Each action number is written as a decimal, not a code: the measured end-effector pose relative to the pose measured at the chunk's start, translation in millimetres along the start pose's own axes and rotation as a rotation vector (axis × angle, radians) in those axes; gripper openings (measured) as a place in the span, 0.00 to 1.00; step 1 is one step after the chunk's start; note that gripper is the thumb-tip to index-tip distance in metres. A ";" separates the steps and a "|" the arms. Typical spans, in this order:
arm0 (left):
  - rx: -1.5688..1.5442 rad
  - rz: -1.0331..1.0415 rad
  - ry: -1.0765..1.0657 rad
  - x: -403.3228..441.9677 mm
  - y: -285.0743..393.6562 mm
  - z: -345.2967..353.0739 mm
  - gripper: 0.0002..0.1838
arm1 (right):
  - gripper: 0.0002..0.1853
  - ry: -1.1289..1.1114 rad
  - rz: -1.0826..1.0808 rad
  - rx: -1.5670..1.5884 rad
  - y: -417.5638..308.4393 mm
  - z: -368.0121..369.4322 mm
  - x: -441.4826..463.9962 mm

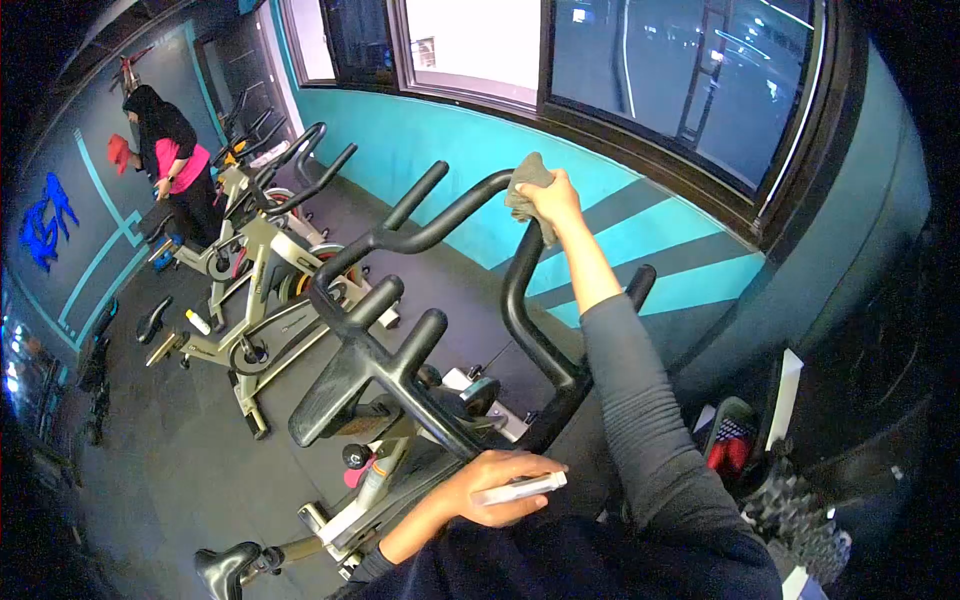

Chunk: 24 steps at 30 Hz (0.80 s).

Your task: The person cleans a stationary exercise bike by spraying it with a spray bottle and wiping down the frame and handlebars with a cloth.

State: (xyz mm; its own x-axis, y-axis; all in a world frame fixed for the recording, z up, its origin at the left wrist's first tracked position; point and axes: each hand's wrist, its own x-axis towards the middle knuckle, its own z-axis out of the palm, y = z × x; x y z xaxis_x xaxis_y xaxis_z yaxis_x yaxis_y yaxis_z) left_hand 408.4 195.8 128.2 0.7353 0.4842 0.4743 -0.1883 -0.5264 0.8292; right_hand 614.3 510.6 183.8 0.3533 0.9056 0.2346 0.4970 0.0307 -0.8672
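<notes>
My right hand [556, 198] reaches far forward, fingers closed on a grey-brown cloth [528, 182]. The cloth is pressed against the top of the black handlebar [517, 275] of the nearest exercise bike. Close to my body, my left hand [490, 492] is curled around a small white object [520, 488], perhaps the head of a spray bottle; most of it is hidden by the hand. That hand is beside the lower end of the handlebar stem [435, 415]. The saddle [226, 568] of a bike shows at the bottom left.
More exercise bikes [275, 255] stand in a row to the left, one with a white bottle [197, 322] on it. Farther back, another person [180, 160] holds a red cloth [119, 153]. A teal wall [390, 130] with windows lies ahead. A shoe [733, 440] is at right.
</notes>
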 end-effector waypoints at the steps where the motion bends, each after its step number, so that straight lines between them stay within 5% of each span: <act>1: 0.012 0.022 0.015 -0.3 -1.4 0.2 0.21 | 0.37 0.023 0.014 0.064 -5.5 -3.8 -16.2; 10: 0.064 -0.018 0.015 2.0 3.5 -1.0 0.19 | 0.41 0.113 0.022 0.685 13.1 26.6 -88.2; 21: 0.066 -0.082 0.024 0.8 1.6 2.0 0.20 | 0.48 -0.014 -0.131 0.292 24.2 28.9 -141.9; 24: 0.046 -0.121 0.035 0.5 2.5 2.5 0.20 | 0.43 -0.007 -0.193 0.373 30.3 33.3 -142.4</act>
State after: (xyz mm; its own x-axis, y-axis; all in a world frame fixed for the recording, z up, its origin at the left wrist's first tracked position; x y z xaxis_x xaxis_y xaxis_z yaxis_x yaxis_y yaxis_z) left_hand 409.9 193.0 129.7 0.7276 0.5697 0.3821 -0.0685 -0.4939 0.8668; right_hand 552.7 396.6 109.6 0.2762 0.8710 0.4063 0.2316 0.3500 -0.9077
